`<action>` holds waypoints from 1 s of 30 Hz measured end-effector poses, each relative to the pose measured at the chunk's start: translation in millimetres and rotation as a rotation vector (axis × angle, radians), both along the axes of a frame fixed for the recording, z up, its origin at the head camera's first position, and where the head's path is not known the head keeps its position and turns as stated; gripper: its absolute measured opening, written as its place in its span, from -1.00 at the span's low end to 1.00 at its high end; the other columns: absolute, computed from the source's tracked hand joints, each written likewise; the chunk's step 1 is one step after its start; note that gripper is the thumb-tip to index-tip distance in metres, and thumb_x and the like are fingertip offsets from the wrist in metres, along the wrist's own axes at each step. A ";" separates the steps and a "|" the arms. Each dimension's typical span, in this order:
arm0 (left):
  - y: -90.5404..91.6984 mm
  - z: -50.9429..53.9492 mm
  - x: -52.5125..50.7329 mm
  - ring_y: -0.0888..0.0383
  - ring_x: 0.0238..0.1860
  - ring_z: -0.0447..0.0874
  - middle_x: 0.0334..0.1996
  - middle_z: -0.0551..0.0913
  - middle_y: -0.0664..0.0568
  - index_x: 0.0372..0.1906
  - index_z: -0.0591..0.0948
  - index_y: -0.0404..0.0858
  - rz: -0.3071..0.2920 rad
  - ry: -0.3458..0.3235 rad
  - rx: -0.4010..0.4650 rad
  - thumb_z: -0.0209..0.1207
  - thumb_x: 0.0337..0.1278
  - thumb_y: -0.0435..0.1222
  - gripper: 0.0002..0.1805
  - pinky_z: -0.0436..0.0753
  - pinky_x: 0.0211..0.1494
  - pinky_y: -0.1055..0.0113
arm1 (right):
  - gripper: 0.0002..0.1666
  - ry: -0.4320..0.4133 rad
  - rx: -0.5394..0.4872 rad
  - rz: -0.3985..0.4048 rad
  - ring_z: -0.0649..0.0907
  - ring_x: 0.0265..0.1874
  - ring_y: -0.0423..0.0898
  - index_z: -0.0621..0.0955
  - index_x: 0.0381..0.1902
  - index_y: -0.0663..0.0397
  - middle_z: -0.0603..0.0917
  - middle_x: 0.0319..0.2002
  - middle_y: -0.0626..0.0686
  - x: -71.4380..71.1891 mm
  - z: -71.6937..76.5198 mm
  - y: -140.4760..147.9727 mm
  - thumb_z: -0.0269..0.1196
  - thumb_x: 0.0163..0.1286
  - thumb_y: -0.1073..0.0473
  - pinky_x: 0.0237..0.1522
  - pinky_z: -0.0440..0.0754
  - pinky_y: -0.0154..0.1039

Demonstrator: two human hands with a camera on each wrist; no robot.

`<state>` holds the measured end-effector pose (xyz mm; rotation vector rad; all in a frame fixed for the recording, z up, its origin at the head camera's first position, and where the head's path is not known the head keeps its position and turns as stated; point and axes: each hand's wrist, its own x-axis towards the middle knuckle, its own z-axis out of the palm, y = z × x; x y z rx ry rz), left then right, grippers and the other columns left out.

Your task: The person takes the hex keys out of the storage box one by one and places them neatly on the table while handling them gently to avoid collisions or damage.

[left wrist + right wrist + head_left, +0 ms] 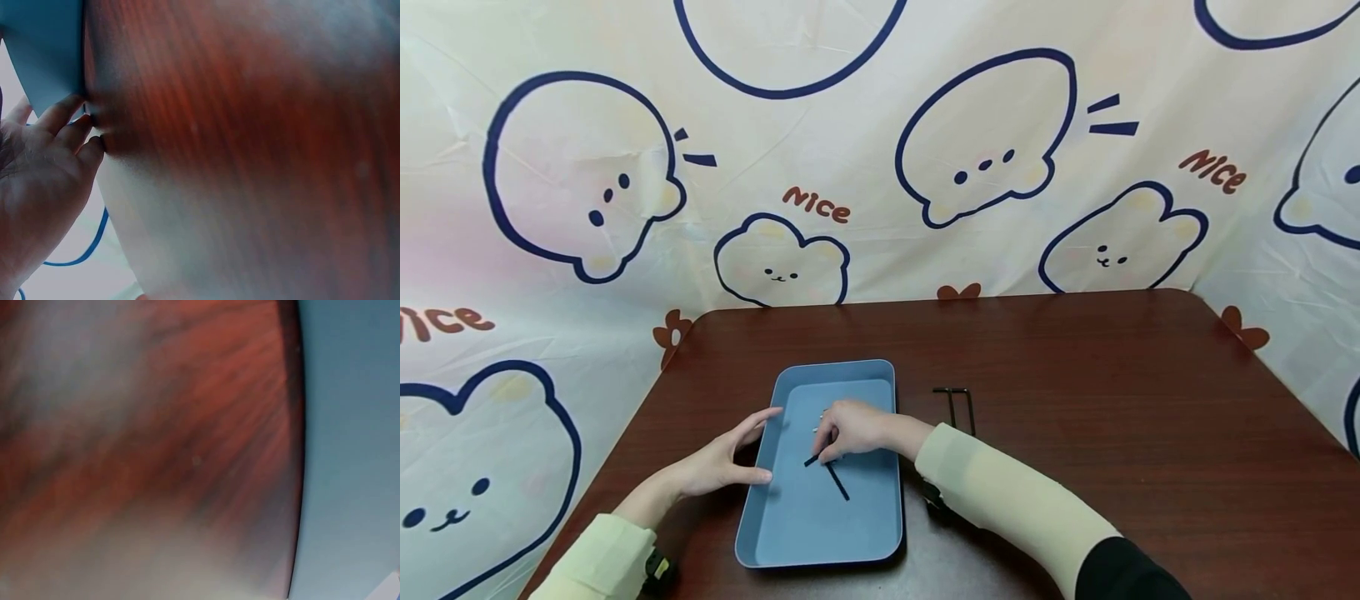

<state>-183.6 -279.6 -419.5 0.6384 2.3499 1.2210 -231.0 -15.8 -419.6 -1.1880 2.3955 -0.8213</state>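
Observation:
A blue rectangular tray (820, 533) lies on the table. My left hand (715, 462) is at its left side, fingers extended, with the thumb and fingertips touching the rim. The left wrist view shows the same hand (50, 162) against the tray's outer wall (47, 56). Over the middle of the tray, my right hand (857, 427) has curled fingers and pinches a black L-shaped hex key (838, 482) near its bend. Small silvery pieces (817, 429) beside those fingers are partly hidden. The right wrist view catches the tray (350, 437) without the hand.
Two more black L-shaped hex keys (967, 408) lie on the dark wooden table (1112, 400), just right of the tray. A patterned cloth (865, 150) hangs behind the table and along both sides.

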 end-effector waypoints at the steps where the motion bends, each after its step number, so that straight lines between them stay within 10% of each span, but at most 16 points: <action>1: 0.1 0.0 0.0 -0.37 0.43 -0.04 0.45 0.00 -0.42 0.51 0.01 -0.21 0.000 0.000 0.001 0.35 0.13 -0.26 -0.05 0.07 0.27 -0.38 | -0.91 -0.004 -0.002 0.001 0.54 -0.47 -0.37 0.80 -0.28 -0.03 0.60 -0.43 -0.28 -0.1 -0.3 0.0 0.39 0.26 0.19 -0.40 0.49 -0.46; 30: 0.6 1.6 0.5 -0.40 0.43 -0.08 0.45 -0.03 -0.44 0.51 0.01 -0.22 0.003 0.002 -0.009 0.35 0.13 -0.26 -0.04 0.04 0.26 -0.41 | -0.95 0.041 0.048 -0.046 0.51 -0.45 -0.43 0.80 -0.51 -0.11 0.59 -0.48 -0.35 3.6 0.4 -5.1 0.49 0.13 0.13 -0.41 0.46 -0.49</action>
